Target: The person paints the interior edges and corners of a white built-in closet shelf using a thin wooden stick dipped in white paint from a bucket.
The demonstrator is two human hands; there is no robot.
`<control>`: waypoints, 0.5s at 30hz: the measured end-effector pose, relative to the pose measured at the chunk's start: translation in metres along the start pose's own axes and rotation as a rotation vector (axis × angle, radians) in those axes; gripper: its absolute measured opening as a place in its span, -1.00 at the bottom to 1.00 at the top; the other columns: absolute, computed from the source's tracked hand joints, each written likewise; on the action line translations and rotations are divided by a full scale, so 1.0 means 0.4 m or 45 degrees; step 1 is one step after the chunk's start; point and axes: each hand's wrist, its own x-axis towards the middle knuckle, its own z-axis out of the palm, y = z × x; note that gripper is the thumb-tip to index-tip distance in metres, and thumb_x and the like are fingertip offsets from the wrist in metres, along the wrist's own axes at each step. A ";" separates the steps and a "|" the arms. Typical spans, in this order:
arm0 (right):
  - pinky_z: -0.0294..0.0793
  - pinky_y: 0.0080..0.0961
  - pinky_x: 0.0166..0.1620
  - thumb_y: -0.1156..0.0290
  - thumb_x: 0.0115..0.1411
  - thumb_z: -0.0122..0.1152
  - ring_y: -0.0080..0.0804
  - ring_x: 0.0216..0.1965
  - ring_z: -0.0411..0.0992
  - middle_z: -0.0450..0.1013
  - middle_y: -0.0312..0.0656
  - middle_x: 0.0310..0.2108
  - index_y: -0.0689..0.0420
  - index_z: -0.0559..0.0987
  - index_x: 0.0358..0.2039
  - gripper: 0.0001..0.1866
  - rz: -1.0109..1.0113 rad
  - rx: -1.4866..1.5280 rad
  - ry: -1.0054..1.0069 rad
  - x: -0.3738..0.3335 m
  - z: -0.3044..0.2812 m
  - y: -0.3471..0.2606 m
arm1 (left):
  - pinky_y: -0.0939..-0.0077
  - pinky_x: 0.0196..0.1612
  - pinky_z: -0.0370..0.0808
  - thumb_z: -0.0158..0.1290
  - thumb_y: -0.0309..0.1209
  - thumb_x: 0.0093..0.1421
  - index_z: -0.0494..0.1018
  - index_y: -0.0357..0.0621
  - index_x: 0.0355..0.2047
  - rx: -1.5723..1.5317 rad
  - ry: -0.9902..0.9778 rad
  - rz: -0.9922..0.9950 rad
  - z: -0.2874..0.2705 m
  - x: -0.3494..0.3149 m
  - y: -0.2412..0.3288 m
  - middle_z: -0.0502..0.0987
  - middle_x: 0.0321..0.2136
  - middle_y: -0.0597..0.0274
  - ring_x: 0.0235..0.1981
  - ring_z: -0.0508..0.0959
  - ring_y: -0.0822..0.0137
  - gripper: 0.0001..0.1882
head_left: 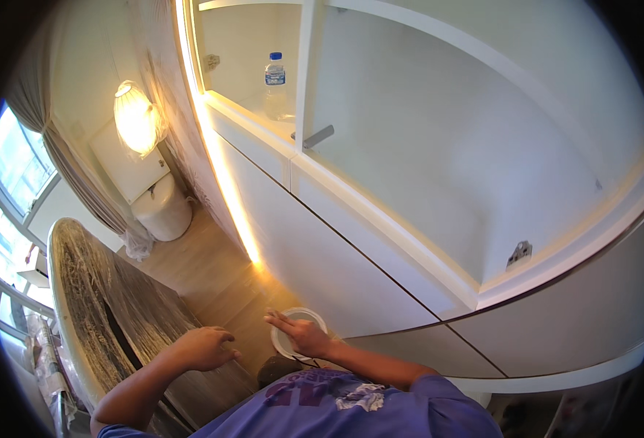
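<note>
My left hand (pixel 206 349) hovers over the floor near the lower middle, its fingers loosely bent and apart, with nothing seen in it. Across from it, my right hand (pixel 306 337) reaches leftward with fingers stretched out, and I see nothing held there either. Below my right hand stands a round white bucket (pixel 322 321) on the floor; my hand and forearm cover part of it, so its contents are hard to make out. The two hands are apart from each other.
A long white cabinet (pixel 285 226) with recessed shelves runs along the right. On one shelf stands a water bottle (pixel 275 77) with a blue cap. A large brown-streaked tabletop (pixel 103 306) is at the left. Farther back are a lit lamp (pixel 135 120) and a white rounded stool (pixel 163 212).
</note>
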 end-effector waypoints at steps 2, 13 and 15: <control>0.64 -0.18 -0.25 0.67 0.10 0.09 0.05 -0.33 0.61 0.25 -0.08 0.45 0.00 0.27 0.45 -0.16 -0.042 0.007 0.004 0.097 -0.047 -0.040 | 0.10 0.23 0.46 0.17 0.01 0.32 0.55 -0.29 0.11 0.050 0.091 -0.073 -0.062 0.023 0.023 0.58 0.10 -0.12 0.15 0.57 -0.06 -0.40; 0.44 -0.15 0.26 0.80 0.05 0.00 0.17 0.27 0.42 0.35 0.18 0.35 0.18 0.38 0.38 -0.20 -0.374 0.418 0.373 0.447 -0.164 -0.249 | 0.04 0.40 0.26 0.28 -0.28 0.19 0.22 -0.34 0.36 -0.043 1.023 0.009 -0.076 -0.013 0.009 0.27 0.35 -0.28 0.38 0.29 -0.21 -0.20; 0.43 -0.17 0.28 0.85 -0.02 -0.05 0.13 0.33 0.37 0.30 0.12 0.40 0.15 0.36 0.40 -0.12 -0.425 0.432 0.337 0.472 -0.172 -0.278 | 0.04 0.40 0.25 0.27 -0.33 0.17 0.24 -0.31 0.35 -0.088 1.079 0.009 -0.088 -0.028 -0.001 0.30 0.34 -0.25 0.38 0.30 -0.17 -0.22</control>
